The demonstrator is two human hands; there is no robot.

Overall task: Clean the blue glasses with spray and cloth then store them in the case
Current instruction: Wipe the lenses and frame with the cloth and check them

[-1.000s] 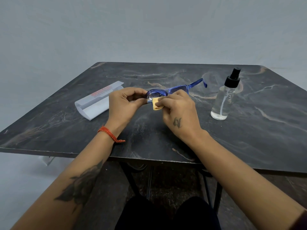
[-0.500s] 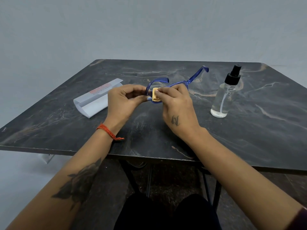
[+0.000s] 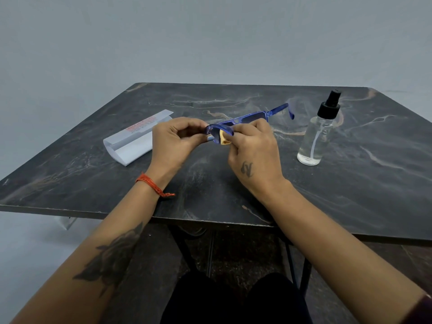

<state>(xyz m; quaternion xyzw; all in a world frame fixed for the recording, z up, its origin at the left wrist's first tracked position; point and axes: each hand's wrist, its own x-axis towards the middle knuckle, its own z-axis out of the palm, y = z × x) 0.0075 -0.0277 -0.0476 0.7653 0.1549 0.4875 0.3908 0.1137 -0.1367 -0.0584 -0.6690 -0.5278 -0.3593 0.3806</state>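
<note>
Head view, looking down on a dark marbled table (image 3: 350, 195). Both bare hands meet above the middle of the table, nearer its front edge than its back edge. The left hand (image 3: 174, 142) pinches the left end of the glasses (image 3: 243, 120) between thumb and curled fingers. The right hand (image 3: 254, 148) pinches a small tan cloth (image 3: 223, 139), folded over the left lens, its thumb side pressed to the frame. The glasses are blue and held clear of the table, slanting from the hands up toward the back right; the right temple (image 3: 279, 108) is unfolded and points at the back right corner, its tip bent down. The right lens shows dark between frame bars.

The case (image 3: 133, 141), pale grey with red print on its flap, lies open left of the left hand, near the left edge, partly hidden by that hand's knuckles. The spray (image 3: 319, 134), a clear bottle with a black pump head, stands upright right of the right hand, well apart from it, toward the right edge. An orange thread band (image 3: 153, 185) circles the left wrist. Dark table legs (image 3: 301, 265) show below the front edge.
</note>
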